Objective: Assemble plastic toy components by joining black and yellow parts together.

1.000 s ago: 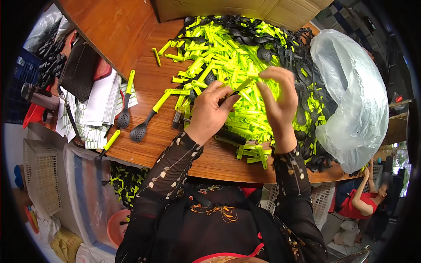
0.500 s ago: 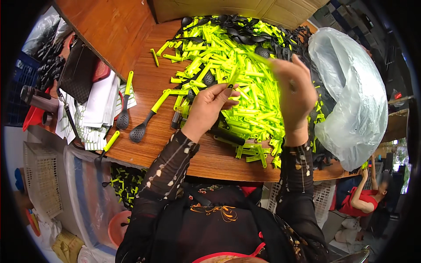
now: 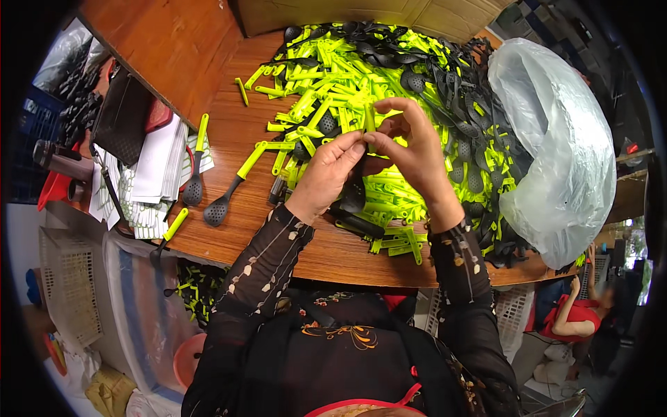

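My left hand (image 3: pixel 325 177) and my right hand (image 3: pixel 415 149) meet over the pile, fingertips pinched together. Between them a lime-green handle (image 3: pixel 369 118) stands upward, its lower end at a small dark part in the fingers. The right thumb and fingers close on this handle. A black spoon head (image 3: pixel 353 194) shows just below the left fingers, which pinch its dark shaft; part of the join is hidden. Beneath both hands spreads a heap of loose lime-green handle pieces (image 3: pixel 396 187), mixed with black perforated spoon heads (image 3: pixel 464 149).
Left on the wooden table (image 3: pixel 236 104) lie spoons with green handles (image 3: pixel 251 161), beside stacked papers (image 3: pixel 154 167) and a dark pouch (image 3: pixel 122 115). A large clear plastic bag (image 3: pixel 556 153) bulges at right. Cardboard (image 3: pixel 368 14) stands behind. A person in red (image 3: pixel 575 320) sits far right.
My right hand has come left and down from the pile's right side to meet the left hand. The left hand has barely shifted; the right now pinches the upright green handle.
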A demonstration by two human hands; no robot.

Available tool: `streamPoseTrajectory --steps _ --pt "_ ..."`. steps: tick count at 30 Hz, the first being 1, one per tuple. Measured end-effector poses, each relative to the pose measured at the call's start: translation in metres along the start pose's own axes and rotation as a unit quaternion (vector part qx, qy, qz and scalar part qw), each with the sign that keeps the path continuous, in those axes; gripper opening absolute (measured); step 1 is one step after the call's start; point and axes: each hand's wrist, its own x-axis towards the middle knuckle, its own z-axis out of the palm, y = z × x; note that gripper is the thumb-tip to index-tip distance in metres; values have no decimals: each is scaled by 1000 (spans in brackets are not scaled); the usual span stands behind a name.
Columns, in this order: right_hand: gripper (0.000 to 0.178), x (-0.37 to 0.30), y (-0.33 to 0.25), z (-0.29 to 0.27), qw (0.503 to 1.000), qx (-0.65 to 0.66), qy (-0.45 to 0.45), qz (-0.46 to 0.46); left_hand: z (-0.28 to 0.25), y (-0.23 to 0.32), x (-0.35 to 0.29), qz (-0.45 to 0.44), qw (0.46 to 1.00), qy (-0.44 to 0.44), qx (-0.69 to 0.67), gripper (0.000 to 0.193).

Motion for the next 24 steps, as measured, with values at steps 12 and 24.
streamPoseTrajectory --steps 12,24 --pt "47 3 -7 -23 989 141 18 40 -5 -4 2 -21 999 31 -26 42" --pt "37 14 2 -28 991 110 -64 27 -5 9 -1 -76 995 2 -65 38"
